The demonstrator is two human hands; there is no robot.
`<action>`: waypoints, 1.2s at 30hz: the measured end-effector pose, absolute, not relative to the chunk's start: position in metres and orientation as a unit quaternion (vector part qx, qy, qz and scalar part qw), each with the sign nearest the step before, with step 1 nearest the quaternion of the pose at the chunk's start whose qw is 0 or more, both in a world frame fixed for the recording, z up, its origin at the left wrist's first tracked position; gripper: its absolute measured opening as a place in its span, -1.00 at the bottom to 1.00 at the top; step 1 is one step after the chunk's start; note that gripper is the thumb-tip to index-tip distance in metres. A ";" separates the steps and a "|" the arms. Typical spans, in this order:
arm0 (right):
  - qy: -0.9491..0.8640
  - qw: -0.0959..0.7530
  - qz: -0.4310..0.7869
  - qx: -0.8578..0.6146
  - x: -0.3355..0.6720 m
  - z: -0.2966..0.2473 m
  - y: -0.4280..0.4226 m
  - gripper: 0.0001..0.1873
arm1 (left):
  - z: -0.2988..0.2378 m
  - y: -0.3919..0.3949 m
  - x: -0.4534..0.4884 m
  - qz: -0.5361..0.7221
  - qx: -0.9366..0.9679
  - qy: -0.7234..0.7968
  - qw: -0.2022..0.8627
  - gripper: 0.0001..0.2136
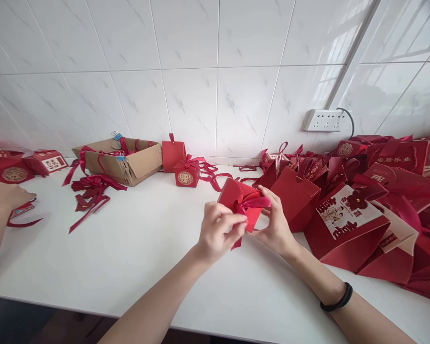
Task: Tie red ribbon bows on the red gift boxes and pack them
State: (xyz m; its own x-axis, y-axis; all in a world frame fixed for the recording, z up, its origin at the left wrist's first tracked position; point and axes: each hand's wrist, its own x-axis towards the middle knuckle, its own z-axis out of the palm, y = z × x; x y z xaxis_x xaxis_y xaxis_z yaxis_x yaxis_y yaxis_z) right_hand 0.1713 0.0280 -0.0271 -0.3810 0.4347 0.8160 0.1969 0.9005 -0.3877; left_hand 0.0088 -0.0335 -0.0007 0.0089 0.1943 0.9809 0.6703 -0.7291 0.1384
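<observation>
A small red gift box (230,192) is tilted in front of me, above the white table. My right hand (277,224) wraps round its right side and grips it. A dark pink satin ribbon (256,203) is looped at the front of the box, with one end hanging below. My left hand (218,231) is closed in a pinch at the ribbon, just in front of the box; its fingertips partly cover the knot area. Behind stands a finished-looking small red box (186,177) with a gold round print and a ribbon on top.
A cardboard tray (136,167) holds ribbons and binder clips; loose ribbons (93,191) lie before it. Many red gift boxes (347,224) pile up at right. Another person's hand (9,198) works at far left near red boxes (12,171). A power socket (324,120) is on the tiled wall.
</observation>
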 end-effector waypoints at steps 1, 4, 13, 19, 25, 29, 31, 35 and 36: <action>-0.825 0.517 0.113 -0.200 0.172 -0.028 0.029 0.02 | 0.001 -0.032 0.007 -0.664 -0.645 -0.354 0.131 -0.96; -0.822 0.504 0.123 -0.234 0.173 -0.029 0.031 0.04 | 0.005 -0.022 -0.003 -0.724 -0.478 -0.494 -0.058 -0.89; -0.826 0.485 0.098 -0.271 0.171 -0.016 0.021 0.10 | 0.000 -0.009 -0.021 -0.761 -0.434 -0.450 -0.175 -0.72; -0.833 0.449 0.192 -0.259 0.177 -0.003 0.003 0.04 | 0.017 -0.020 -0.016 -0.649 -0.562 -0.435 -0.272 -0.77; -0.825 0.323 0.361 -0.291 0.206 0.004 -0.024 0.01 | 0.013 -0.017 -0.014 -0.564 -0.628 -0.421 -0.332 -0.78; -0.771 0.332 0.456 -0.295 0.213 -0.007 -0.028 0.07 | 0.007 -0.020 -0.006 -0.548 -0.614 -0.443 -0.355 -0.82; -0.740 0.348 0.490 -0.301 0.213 -0.011 -0.026 0.14 | 0.003 -0.018 -0.005 -0.545 -0.590 -0.465 -0.373 -0.79; -0.685 0.391 0.542 -0.291 0.216 -0.011 -0.024 -0.01 | -0.012 -0.006 -0.009 -0.545 -0.558 -0.506 -0.369 -0.79; -0.664 0.397 0.566 -0.286 0.218 -0.009 -0.026 -0.10 | -0.017 -0.003 -0.011 -0.542 -0.551 -0.522 -0.360 -0.80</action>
